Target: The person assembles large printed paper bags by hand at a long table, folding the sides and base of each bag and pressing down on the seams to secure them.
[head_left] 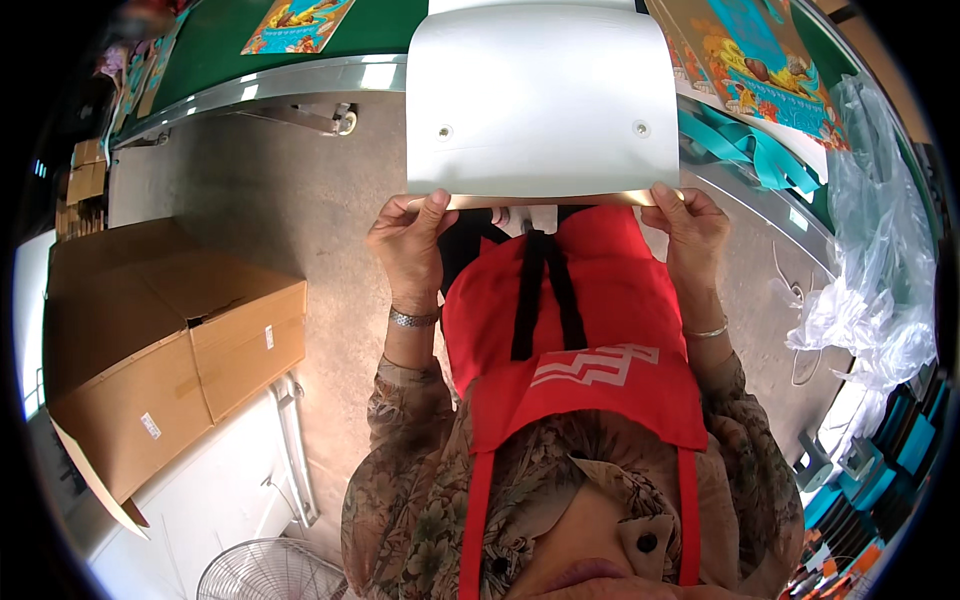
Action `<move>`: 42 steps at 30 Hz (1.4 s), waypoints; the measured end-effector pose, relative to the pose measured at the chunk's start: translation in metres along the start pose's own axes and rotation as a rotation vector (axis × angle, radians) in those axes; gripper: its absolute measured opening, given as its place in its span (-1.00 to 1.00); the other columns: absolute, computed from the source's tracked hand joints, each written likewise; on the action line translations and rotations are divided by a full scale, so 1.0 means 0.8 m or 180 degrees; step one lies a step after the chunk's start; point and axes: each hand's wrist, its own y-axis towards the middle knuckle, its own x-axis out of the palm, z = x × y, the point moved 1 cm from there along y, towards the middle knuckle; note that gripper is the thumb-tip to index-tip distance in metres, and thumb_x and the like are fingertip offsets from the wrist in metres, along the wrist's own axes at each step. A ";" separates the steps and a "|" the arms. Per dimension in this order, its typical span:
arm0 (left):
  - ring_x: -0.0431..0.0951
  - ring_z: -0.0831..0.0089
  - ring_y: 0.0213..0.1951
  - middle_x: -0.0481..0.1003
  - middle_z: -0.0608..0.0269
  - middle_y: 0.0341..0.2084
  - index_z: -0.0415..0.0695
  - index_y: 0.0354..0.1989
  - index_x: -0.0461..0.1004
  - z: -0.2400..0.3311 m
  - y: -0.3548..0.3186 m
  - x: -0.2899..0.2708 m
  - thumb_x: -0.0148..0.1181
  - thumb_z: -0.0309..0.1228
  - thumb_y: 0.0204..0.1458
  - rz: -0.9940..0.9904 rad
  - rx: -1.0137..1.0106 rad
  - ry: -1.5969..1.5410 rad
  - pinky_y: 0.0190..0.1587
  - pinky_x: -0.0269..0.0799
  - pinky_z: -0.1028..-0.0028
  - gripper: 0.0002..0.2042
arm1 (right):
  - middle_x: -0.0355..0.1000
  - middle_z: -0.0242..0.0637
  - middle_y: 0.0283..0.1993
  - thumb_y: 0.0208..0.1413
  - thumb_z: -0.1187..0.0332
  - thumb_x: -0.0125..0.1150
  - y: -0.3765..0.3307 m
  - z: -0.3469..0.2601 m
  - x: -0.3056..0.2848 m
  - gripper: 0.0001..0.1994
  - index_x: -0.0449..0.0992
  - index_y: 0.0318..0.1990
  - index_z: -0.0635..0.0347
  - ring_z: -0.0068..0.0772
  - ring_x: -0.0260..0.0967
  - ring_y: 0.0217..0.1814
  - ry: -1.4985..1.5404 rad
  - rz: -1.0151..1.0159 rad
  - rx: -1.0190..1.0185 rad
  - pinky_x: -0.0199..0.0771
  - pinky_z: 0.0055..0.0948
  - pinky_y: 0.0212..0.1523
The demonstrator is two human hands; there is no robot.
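A wide white card sheet (543,90) with two metal eyelets juts over the near edge of the green worktable in front of me. Its near edge curls up to show a narrow gold-coloured strip. My left hand (412,240) pinches the near left corner between thumb and fingers. At the near right corner, my right hand (692,235) grips the same edge, thumb on top. The sheet's far end runs up to the top of the picture. Beside it on the right lie a looped teal ribbon (757,150) and colourfully printed brown pieces (765,75).
The green worktable (378,25) has a metal rim, with another printed piece (297,24) on it at left. Clear plastic film (875,200) hangs at right. A large cardboard box (190,350) stands to my left, and a wire-caged fan (262,572) is at lower left.
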 end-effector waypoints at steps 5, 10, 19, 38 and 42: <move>0.60 0.50 -0.34 0.58 0.21 -0.32 -0.24 -0.14 0.43 -0.006 -0.007 0.018 0.37 -0.55 0.04 0.0310 0.0170 -0.0008 -0.34 0.63 0.54 -0.73 | 0.56 -0.14 -0.30 0.08 0.50 0.37 0.006 0.011 0.002 -0.77 0.39 -0.23 0.32 -0.43 0.55 -0.36 0.0289 0.0035 -0.0114 0.59 -0.56 -0.38; 0.61 0.47 -0.29 0.57 0.16 -0.26 -0.28 0.00 0.38 -0.009 -0.013 0.022 0.35 -0.53 0.06 0.0467 0.0018 0.0264 -0.32 0.63 0.54 -0.64 | 0.54 -0.01 -0.22 0.03 0.62 0.36 0.014 0.007 -0.002 -0.53 0.12 -0.07 0.22 -0.32 0.57 -0.31 0.0721 -0.0198 -0.0139 0.65 -0.53 -0.35; 0.59 0.48 -0.20 0.57 0.25 -0.18 -0.19 -0.08 0.51 -0.055 -0.053 0.089 0.31 -0.43 0.12 -0.0446 -0.1080 -0.1092 -0.15 0.61 0.47 -0.77 | 0.53 0.04 -0.18 0.05 0.58 0.35 0.000 0.024 0.017 -0.52 0.11 -0.03 0.28 -0.25 0.57 -0.26 0.0691 -0.0528 0.0165 0.70 -0.38 -0.32; 0.60 0.36 -0.15 0.56 0.16 -0.20 -0.30 -0.13 0.49 -0.093 -0.085 0.122 0.20 -0.25 0.23 -0.0745 -0.1538 -0.0920 -0.12 0.60 0.33 -0.70 | 0.46 -0.35 -0.49 0.08 0.36 0.41 -0.048 0.051 0.045 -0.81 0.61 -0.35 0.34 -0.58 0.33 -0.55 0.1220 -0.0337 0.1034 0.37 -0.59 -0.52; 0.61 0.40 -0.18 0.57 0.17 -0.23 -0.29 -0.14 0.50 -0.082 -0.087 0.122 0.21 -0.22 0.22 -0.0441 -0.1278 -0.1002 -0.15 0.62 0.34 -0.68 | 0.46 -0.36 -0.48 0.06 0.38 0.42 -0.046 0.045 0.037 -0.83 0.58 -0.37 0.31 -0.61 0.29 -0.60 0.0809 -0.0367 0.0954 0.31 -0.58 -0.56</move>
